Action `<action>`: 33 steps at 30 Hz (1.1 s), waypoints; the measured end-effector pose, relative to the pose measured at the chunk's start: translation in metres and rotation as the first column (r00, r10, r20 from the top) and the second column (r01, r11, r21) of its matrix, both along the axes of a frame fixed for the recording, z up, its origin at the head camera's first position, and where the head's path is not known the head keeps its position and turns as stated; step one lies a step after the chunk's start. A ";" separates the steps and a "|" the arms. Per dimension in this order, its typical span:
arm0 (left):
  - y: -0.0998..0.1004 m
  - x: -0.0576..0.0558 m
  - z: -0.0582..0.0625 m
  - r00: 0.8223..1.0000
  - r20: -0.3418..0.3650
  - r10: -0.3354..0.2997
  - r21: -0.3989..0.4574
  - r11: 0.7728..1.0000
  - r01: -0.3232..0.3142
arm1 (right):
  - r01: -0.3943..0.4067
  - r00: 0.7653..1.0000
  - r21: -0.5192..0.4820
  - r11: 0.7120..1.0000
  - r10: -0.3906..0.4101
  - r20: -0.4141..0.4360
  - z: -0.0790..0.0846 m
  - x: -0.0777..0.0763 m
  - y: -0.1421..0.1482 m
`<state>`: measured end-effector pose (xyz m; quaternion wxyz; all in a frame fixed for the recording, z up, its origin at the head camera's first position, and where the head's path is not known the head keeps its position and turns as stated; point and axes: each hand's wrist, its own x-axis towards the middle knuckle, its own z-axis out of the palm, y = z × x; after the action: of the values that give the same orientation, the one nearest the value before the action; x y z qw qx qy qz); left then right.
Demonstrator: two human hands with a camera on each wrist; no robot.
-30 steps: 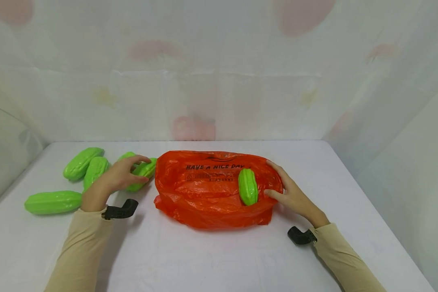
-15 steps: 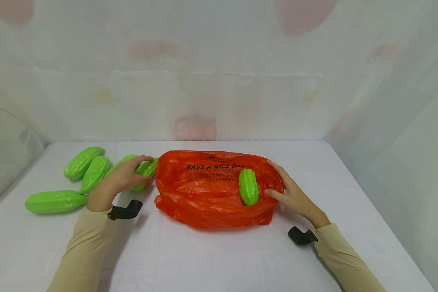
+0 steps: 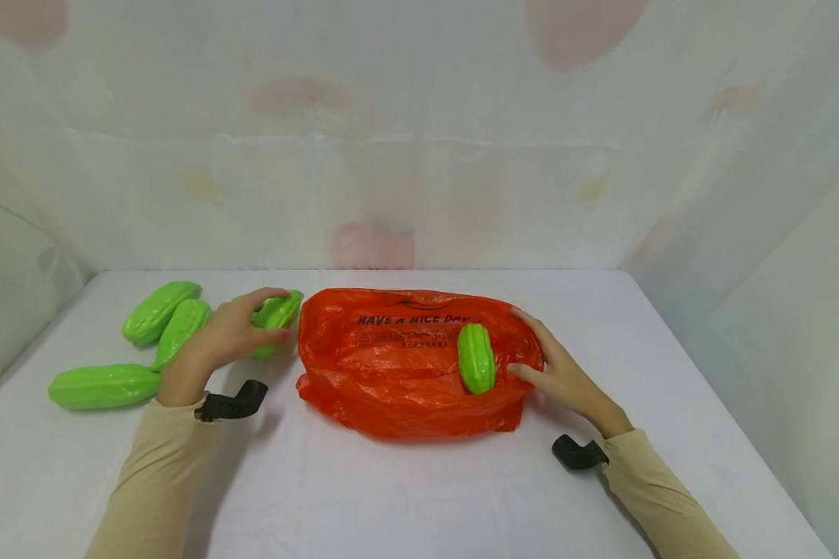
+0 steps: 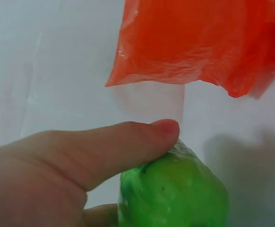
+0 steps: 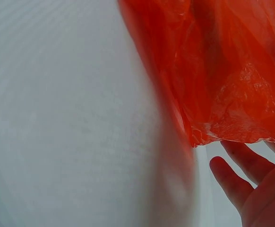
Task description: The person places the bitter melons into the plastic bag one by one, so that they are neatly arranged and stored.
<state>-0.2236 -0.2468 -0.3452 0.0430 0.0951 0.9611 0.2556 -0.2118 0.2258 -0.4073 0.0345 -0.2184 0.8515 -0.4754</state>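
Shifted slightly, one green gourd [image 3: 278,312] is part-hidden, gripped by the left hand [image 3: 232,332]; right hand [image 3: 562,374] spread.

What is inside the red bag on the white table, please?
One green gourd shows inside the red bag, on the side near the right hand. The bag's front covers the bottom, so I cannot tell whether anything else lies there.

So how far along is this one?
Apparently done: one green piece sits inside the red bag. In progress: the left hand holds another piece outside it; the right hand is at the bag's mouth. Seemingly remaining: at least three more pieces on the table.
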 end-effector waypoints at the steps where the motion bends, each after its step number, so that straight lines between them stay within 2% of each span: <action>1: 0.000 0.001 0.002 1.000 0.005 0.004 0.009 1.000 -0.004 | 0.001 1.000 0.000 1.000 -0.001 0.001 0.000 0.000 0.000; 6: 0.003 0.006 0.009 1.000 0.017 0.022 0.040 0.999 -0.023 | 0.006 1.000 0.005 1.000 -0.006 0.004 0.000 0.001 0.000; 13: 0.005 0.010 0.017 0.999 -0.010 0.044 0.071 0.997 -0.043 | 0.005 1.000 0.003 1.000 -0.005 0.002 -0.001 0.001 0.000; 18: 0.006 0.012 0.023 0.999 -0.029 0.045 0.082 0.996 -0.043 | 0.004 1.000 0.000 1.000 -0.004 0.002 -0.001 0.001 0.000; 27: 0.012 0.013 0.030 0.998 -0.005 0.059 0.107 0.993 -0.058 | 0.001 1.000 -0.002 1.000 -0.001 0.004 -0.001 0.000 0.000; 33: 0.020 0.019 0.037 0.999 -0.017 0.050 0.152 0.987 -0.047 | -0.001 1.000 -0.004 1.000 0.001 0.003 -0.001 0.000 -0.001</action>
<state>-0.2045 -0.2268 -0.3083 0.0198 0.0775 0.9413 0.3279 -0.2118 0.2247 -0.4084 0.0353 -0.2183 0.8503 -0.4776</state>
